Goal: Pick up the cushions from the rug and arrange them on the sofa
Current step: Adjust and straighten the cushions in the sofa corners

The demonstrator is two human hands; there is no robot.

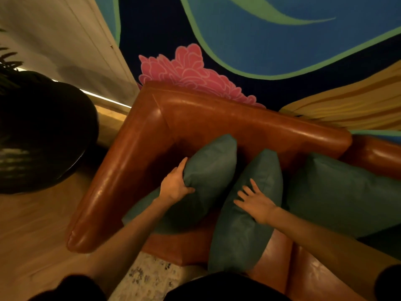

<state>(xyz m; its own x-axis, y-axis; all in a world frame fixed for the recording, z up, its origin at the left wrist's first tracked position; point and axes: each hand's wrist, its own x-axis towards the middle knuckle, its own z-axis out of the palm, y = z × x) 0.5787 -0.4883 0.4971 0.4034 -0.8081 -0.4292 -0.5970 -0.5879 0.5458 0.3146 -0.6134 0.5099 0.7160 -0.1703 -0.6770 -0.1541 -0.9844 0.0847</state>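
Three teal cushions sit on the brown leather sofa (134, 161). The left cushion (208, 170) leans in the sofa's corner near the armrest, and my left hand (175, 185) grips its left edge. My right hand (256, 203) lies flat, fingers spread, on the middle cushion (245, 231), which stands tilted on the seat. A larger right cushion (338, 196) rests against the backrest. A strip of speckled rug (149, 276) shows below the seat's front edge.
A dark round planter (43, 135) with a plant stands on the wooden floor (32, 224) left of the armrest. Behind the sofa is a painted wall mural (260, 40) in blue, green and pink.
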